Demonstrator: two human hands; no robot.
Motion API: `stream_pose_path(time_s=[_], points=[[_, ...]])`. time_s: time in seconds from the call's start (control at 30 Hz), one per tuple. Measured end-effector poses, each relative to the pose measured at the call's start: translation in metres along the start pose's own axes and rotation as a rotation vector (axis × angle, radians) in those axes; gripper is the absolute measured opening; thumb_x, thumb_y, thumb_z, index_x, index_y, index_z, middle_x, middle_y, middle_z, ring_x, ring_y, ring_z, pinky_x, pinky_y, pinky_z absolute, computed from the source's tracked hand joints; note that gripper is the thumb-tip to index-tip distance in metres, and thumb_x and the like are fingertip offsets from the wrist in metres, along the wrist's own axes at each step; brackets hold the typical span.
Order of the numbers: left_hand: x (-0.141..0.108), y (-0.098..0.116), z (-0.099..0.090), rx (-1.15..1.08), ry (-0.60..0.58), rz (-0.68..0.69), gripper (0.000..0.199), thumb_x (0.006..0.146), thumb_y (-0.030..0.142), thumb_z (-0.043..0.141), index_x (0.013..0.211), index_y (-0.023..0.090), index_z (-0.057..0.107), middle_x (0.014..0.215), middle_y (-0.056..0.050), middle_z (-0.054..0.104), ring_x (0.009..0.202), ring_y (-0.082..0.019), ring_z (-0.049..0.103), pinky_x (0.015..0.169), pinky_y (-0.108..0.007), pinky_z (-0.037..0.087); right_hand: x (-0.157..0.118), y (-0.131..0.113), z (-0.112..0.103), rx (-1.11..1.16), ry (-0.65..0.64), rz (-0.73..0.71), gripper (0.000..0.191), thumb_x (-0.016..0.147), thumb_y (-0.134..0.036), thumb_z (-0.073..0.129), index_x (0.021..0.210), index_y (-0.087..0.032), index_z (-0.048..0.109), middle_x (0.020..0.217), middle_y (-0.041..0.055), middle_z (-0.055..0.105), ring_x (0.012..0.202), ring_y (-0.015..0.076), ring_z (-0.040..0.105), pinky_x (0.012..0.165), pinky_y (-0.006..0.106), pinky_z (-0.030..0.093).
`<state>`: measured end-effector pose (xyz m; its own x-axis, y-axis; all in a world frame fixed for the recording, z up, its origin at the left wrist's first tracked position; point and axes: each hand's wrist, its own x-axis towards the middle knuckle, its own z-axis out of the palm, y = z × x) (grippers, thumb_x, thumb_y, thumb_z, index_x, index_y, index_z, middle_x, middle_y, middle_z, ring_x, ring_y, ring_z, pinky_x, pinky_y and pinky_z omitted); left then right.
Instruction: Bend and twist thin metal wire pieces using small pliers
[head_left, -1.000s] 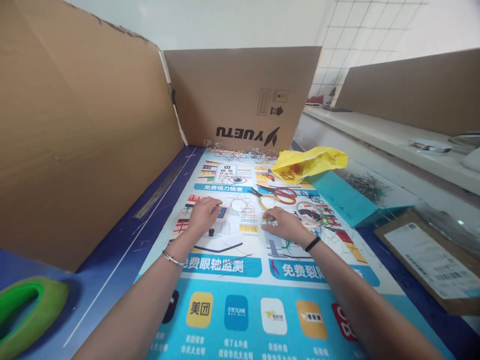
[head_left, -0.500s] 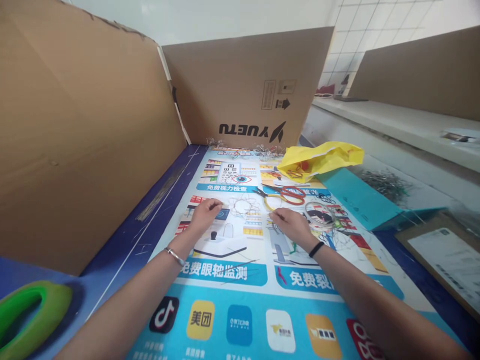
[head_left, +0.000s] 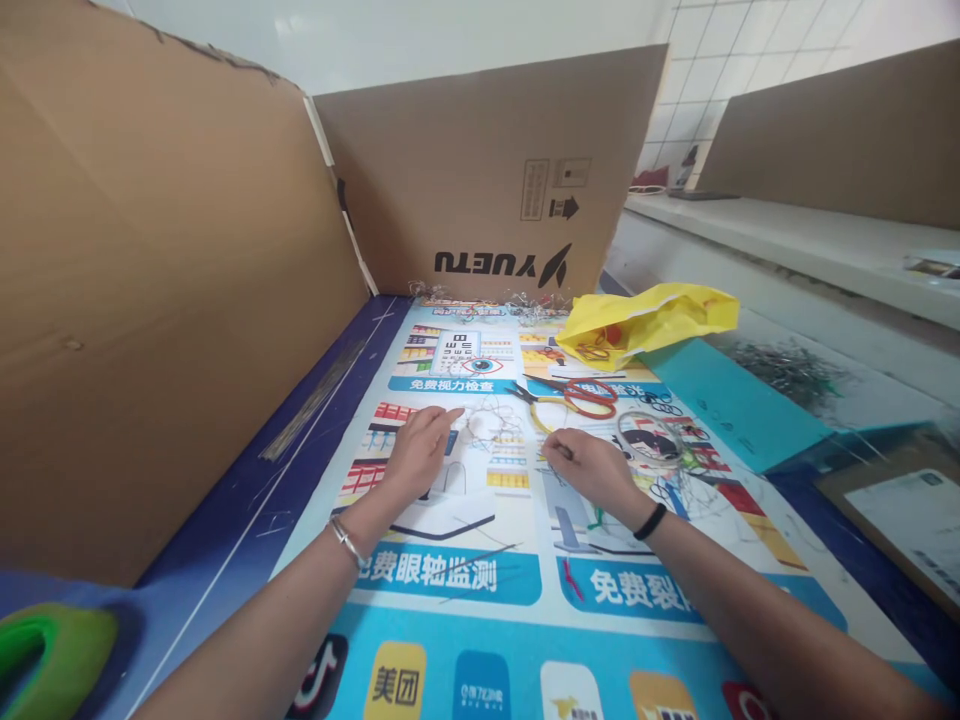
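My left hand (head_left: 420,450) is over the printed sheet, its index finger stretched towards a loose ring of thin wire (head_left: 486,422). Whether the fingertip touches the wire is unclear. Right of that ring, my right hand (head_left: 589,465) has its fingers curled closed; what they hold, if anything, is hidden. Just beyond it lie yellow-handled pliers (head_left: 541,410) and scissors with orange-red handles (head_left: 596,395), partly overlapping. A coil of silvery wire (head_left: 649,440) sits to the right of my right hand, with tangled thin wires and small coloured bits around it.
Cardboard panels stand at the left (head_left: 187,300) and back (head_left: 480,180). A yellow bag (head_left: 660,315) and a teal box flap (head_left: 739,405) with a heap of metal pieces (head_left: 784,375) are at right. Straight wires (head_left: 311,400) lie left; a green tape roll (head_left: 82,650) is nearest.
The view has shifted slightly. My left index finger has straightened towards the wire ring, and my right hand's fingers have curled in more.
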<state>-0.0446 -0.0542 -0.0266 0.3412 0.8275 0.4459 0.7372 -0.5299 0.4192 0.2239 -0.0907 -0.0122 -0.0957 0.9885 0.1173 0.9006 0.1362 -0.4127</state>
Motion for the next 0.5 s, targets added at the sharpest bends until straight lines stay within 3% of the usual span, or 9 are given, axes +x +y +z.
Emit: stream_pose_path(time_s=[0.5], points=[[-0.0061,-0.0033,0.0019,-0.054,0.003,-0.005,0.038,0.088,0.024,0.038,0.123,0.029,0.052,0.113,-0.006,0.054,0.107,-0.020,0.048,0.094,-0.038,0.038,-0.0020,0.0000,-0.0003,0.001,-0.017,-0.027,0.015,0.081,-0.032,0.047,0.080,-0.025,0.060,0.082,-0.0011,0.065,0.067,0.0118,0.056,0.055,0.022,0.031]])
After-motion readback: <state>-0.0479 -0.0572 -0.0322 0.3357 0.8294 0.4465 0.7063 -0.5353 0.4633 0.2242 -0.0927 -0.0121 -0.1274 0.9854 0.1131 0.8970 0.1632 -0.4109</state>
